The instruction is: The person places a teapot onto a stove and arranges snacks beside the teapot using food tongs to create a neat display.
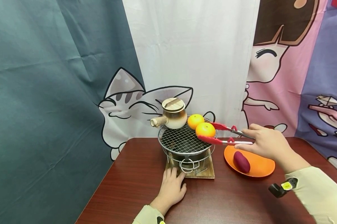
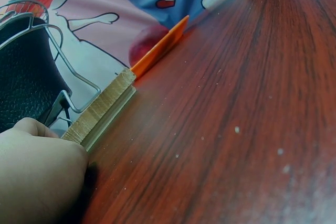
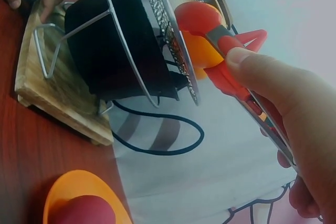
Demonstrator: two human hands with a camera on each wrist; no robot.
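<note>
**Red-tipped tongs [image 1: 225, 142] around the front orange [image 1: 205, 130], one of two**

Two hands are in view. The right hand [image 1: 265, 141] pinches the one pair of tongs, whose tips sit on either side of the front orange. The left hand [image 1: 171, 186] lies with its fingers apart, resting at the front-left corner of a single wooden board [image 1: 209, 166].

The front orange is at the right rim of a round wire grill [image 1: 177, 141], near the back edge of the counter [image 1: 123, 186]; whether it is raised off the wire I cannot tell. The second orange [image 1: 196, 120] is just behind it. One pot [image 1: 177, 120] with a wooden lid [image 1: 173, 104] stands on the grill, left of both, its handle [image 1: 159, 121] pointing toward the counter's left edge. Toward the counter's back-right corner, one orange plate [image 1: 262, 163] carries one purple sweet potato [image 1: 242, 162].

The right wrist view alone shows the thumb [image 3: 249, 61] pressed along the tongs; the left wrist view alone shows a groove along the board's front edge and the pitted side of the dark bowl [image 2: 26, 72] under the grill.

Two black wrist straps [image 1: 276, 190] carry yellow labels [image 1: 286, 186], whose writing is too small to read. A cartoon curtain [image 1: 196, 56] hangs behind.
</note>
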